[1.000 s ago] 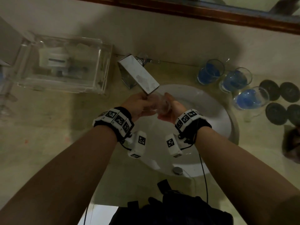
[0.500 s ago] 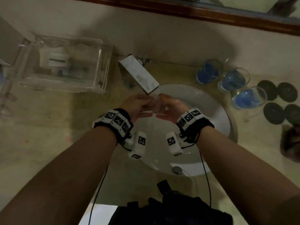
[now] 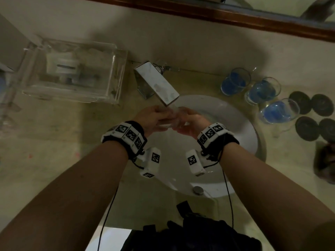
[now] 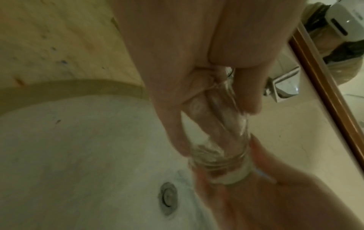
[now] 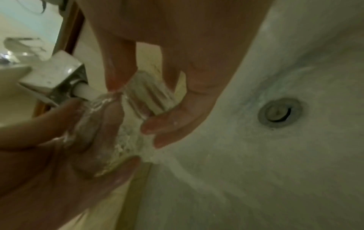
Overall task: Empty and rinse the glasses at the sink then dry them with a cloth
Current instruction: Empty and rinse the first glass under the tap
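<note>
A clear glass [image 3: 173, 119] is held tilted under the square chrome faucet [image 3: 157, 84], over the white sink [image 3: 237, 124]. Water pours from the spout over the glass [image 5: 126, 124]. My left hand [image 3: 152, 116] grips its mouth end, with fingers showing through the glass wall [image 4: 214, 124]. My right hand [image 3: 190, 123] curls round its thick base [image 5: 151, 95]. Three glasses of blue liquid [image 3: 235, 82] [image 3: 262, 91] [image 3: 279, 111] stand on the counter right of the sink.
A clear plastic box [image 3: 72, 73] sits on the counter at the left. Dark round coasters [image 3: 308, 115] lie at the far right, with a dark bundle [image 3: 326, 160] below them. The drain [image 5: 279, 112] is open in the basin. A wood-framed mirror [image 3: 235, 17] runs behind.
Both hands have stayed under the faucet and shifted slightly on the glass, turning it in the running water. The blue glasses have not moved.
</note>
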Action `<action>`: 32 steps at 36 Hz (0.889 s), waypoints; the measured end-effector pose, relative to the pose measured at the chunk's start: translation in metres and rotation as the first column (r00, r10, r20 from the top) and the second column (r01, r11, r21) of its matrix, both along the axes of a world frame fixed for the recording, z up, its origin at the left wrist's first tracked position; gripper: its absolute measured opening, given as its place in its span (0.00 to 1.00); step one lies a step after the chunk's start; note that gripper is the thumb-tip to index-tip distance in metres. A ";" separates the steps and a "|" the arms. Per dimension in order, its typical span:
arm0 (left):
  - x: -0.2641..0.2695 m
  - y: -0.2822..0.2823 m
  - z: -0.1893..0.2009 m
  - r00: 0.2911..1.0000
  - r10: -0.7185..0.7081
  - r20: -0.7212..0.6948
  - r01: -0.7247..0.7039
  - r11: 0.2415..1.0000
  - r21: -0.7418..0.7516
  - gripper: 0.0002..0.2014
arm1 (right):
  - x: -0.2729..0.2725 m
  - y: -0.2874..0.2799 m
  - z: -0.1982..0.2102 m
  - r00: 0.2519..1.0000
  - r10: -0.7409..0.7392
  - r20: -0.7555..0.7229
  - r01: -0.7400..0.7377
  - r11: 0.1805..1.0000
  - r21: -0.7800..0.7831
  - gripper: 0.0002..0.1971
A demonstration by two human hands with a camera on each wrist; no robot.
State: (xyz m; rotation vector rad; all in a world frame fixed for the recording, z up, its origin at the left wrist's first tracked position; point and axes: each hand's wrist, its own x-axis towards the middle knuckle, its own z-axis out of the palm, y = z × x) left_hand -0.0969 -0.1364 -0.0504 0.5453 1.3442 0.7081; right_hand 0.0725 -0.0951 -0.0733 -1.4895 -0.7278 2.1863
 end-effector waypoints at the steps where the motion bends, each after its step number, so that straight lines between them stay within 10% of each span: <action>1: 0.001 0.000 0.001 1.000 -0.018 -0.011 0.018 1.000 0.006 0.05 | -0.001 0.001 0.002 0.999 0.016 0.046 -0.016 1.000 -0.005 0.07; 6: 0.003 0.004 0.003 0.999 0.006 -0.041 -0.005 1.000 0.008 0.09 | -0.006 0.003 0.005 0.977 0.057 0.206 -0.049 0.998 -0.043 0.27; 16: 0.002 0.002 -0.002 0.989 0.150 -0.008 -0.150 0.989 -0.006 0.03 | -0.009 0.004 0.008 0.996 -0.027 0.088 0.028 1.000 -0.013 0.02; 20: 0.005 0.009 -0.003 0.982 0.167 -0.092 -0.166 0.986 0.023 0.04 | -0.010 0.001 -0.005 0.963 -0.113 0.244 0.128 0.991 -0.045 0.17; 26: 0.013 0.014 -0.009 0.955 0.192 -0.226 -0.178 0.981 0.081 0.05 | -0.007 -0.001 0.000 0.979 -0.178 0.096 0.190 0.973 -0.135 0.18; 32: 0.012 0.007 -0.010 0.985 0.145 -0.088 -0.144 0.989 0.018 0.12 | -0.012 -0.001 0.001 0.976 -0.171 0.138 0.198 0.956 -0.215 0.26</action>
